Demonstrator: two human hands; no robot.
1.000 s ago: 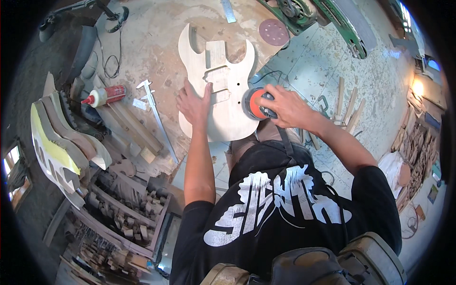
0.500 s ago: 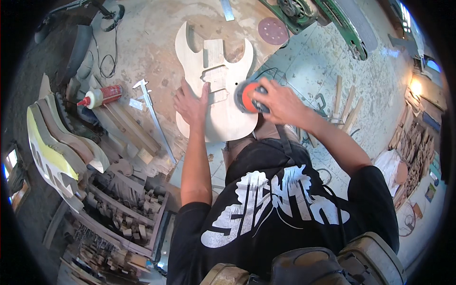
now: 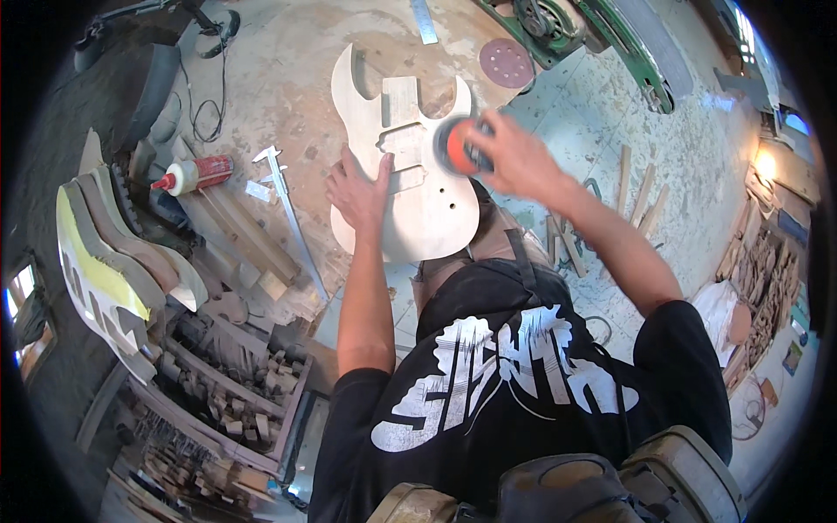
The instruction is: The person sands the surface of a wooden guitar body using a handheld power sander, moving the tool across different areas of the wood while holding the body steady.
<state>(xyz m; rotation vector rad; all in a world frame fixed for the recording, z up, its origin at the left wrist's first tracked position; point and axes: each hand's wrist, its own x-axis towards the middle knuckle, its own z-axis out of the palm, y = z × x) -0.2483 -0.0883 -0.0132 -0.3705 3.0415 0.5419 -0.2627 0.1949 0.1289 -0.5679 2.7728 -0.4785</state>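
Observation:
A pale wooden electric guitar body lies on the worktop, its two horns pointing away from me and its near end by my lap. Cavities are cut in its middle, and two small round holes show at its lower right. My left hand rests flat on the left side of the body, thumb spread apart from the fingers. With my right hand I grip a round sander with an orange-red top and dark rim. It sits against the body's upper right edge, below the right horn; its underside is hidden.
Left of the body lie a caliper, a red-and-white glue bottle and wood strips. A perforated sanding disc and metal ruler lie beyond. Shaped wooden bodies stand far left; a green machine is at the back.
My right hand has moved the sander up along the body's right side, uncovering the lower hole. My left hand keeps its place on the body. The whole view has shifted slightly.

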